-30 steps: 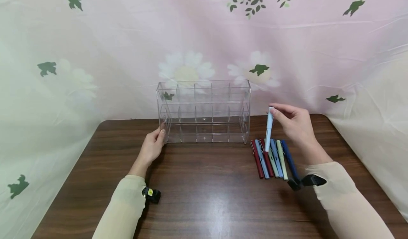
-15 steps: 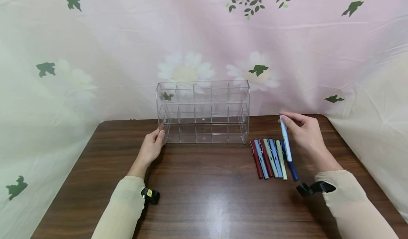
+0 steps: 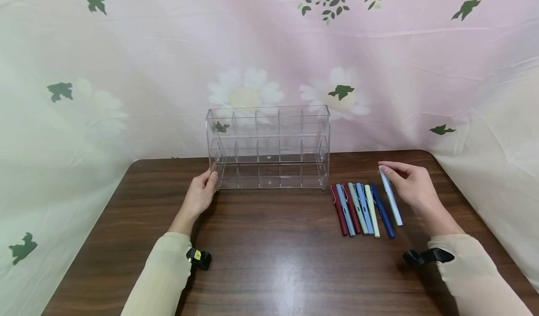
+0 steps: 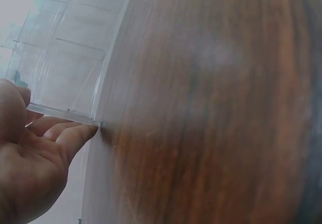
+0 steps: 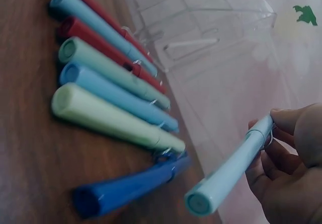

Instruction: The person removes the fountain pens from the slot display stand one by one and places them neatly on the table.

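My right hand (image 3: 412,185) pinches a light blue pen (image 3: 391,198) by its clip end, with thumb and fingertips. The pen slants down just right of a dark blue pen (image 3: 383,213); whether its lower end touches the table I cannot tell. In the right wrist view, its blunt end (image 5: 198,203) points toward the camera. My left hand (image 3: 200,194) grips the left side of a clear tiered organizer (image 3: 269,158), thumb on one face of the side wall and fingers on the other. In the left wrist view, fingers (image 4: 75,138) lie along the wall's lower edge.
Several capped pens lie side by side right of the organizer: dark red (image 3: 339,210), blue (image 3: 345,210), grey-green (image 3: 358,209) and light green (image 3: 372,211) among them. Behind the brown wooden table (image 3: 269,246) hangs a printed cloth (image 3: 168,72).
My right hand has carried the light blue pen rightward and lower, from above the row to past the dark blue pen. The left hand and organizer have stayed put.
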The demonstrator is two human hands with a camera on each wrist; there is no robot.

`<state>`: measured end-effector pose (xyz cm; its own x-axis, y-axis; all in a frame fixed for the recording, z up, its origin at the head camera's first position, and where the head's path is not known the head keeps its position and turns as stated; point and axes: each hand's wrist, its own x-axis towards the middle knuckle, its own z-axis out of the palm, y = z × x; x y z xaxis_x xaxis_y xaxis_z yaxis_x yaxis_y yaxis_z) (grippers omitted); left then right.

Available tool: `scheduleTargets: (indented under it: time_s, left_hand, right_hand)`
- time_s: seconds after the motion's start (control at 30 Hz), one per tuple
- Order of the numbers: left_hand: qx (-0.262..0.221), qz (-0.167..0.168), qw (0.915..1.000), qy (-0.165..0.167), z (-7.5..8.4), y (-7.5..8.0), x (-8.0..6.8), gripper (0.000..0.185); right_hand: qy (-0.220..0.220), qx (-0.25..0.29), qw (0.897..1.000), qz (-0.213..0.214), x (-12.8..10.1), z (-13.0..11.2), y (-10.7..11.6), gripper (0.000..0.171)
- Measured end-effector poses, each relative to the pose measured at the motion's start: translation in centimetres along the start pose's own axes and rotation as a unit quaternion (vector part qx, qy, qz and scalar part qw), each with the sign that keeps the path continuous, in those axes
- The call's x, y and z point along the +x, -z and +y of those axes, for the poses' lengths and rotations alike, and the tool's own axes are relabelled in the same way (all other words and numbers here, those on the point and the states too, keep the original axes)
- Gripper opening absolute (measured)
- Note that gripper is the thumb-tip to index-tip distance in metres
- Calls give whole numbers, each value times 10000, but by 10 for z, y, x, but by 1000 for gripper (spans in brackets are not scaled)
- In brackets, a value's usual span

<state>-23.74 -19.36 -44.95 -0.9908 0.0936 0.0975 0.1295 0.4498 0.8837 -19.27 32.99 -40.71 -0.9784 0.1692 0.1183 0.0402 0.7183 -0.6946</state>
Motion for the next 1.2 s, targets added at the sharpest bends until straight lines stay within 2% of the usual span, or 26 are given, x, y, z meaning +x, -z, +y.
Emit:
scheduleTargets:
  time_s: [0.2,0.4,0.67,1.2]
  left_hand:
    - [-15,27,10000,-33,-1,2,0,52]
    - [-35,-8,10000,-11,0,2,-1,53]
    - [103,9,9999,-11,1,2,0,51]
    - [252,44,9997,-45,2,1,0,52]
  right_hand:
    - [-162,24,9996,-212,-3,16,-5,55]
    - [-118,-131,9995,-258,-5,30,-8,52]
    - [-124,-233,9978,-601,-4,48,-13,48]
    - [170,-633,9954,-693,-1,49,-15,44]
